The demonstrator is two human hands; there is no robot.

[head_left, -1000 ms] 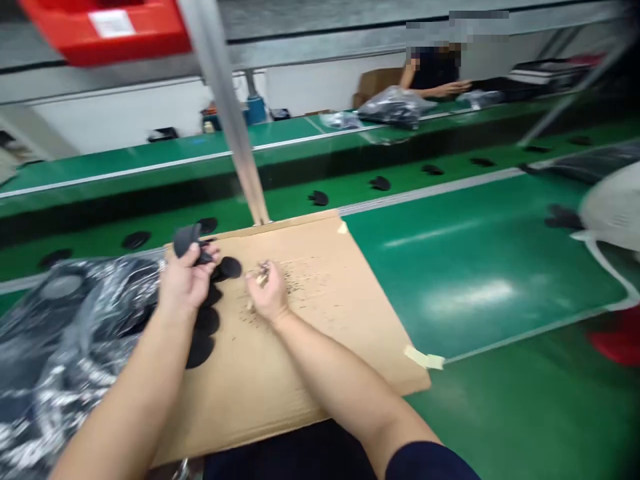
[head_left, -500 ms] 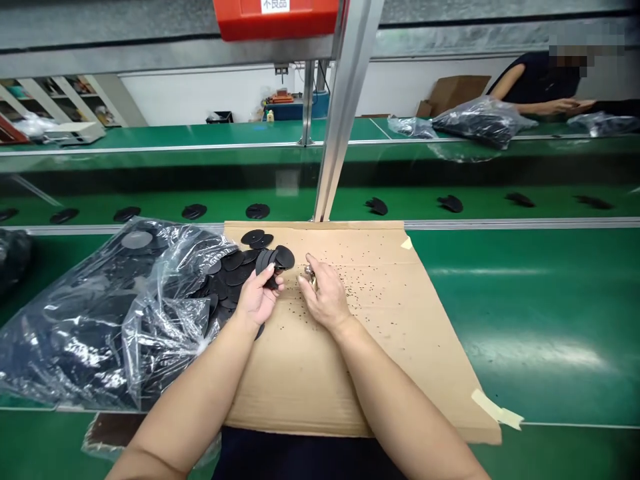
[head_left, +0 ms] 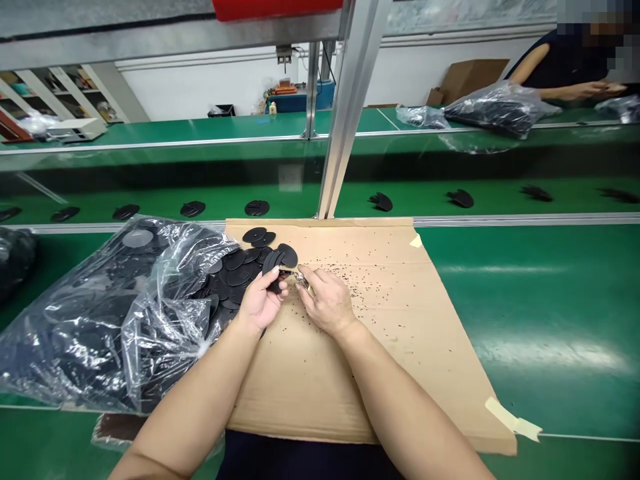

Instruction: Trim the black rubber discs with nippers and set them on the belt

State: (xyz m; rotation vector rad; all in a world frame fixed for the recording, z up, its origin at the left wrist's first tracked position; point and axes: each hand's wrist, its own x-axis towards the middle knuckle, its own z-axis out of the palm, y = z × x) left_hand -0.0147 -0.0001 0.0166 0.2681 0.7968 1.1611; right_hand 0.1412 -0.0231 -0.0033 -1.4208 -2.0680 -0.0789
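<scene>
Both forearms reaching far over the cardboard sheet (head_left: 350, 373), my left hand (head_left: 260, 303) curled, grip pinching a black disc (head_left: 274, 263) upright, my right hand (head_left: 327, 303) palm-down just right, fingers closed on a small metal tool (head_left: 299, 276) touching the disc, loose discs (head_left: 235, 267) heaped left

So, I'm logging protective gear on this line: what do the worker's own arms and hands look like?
Both forearms are bare up to the frame edge: no sleeves in view. The left hand and right hand wear no gloves, rings, watch or wristband.
</scene>
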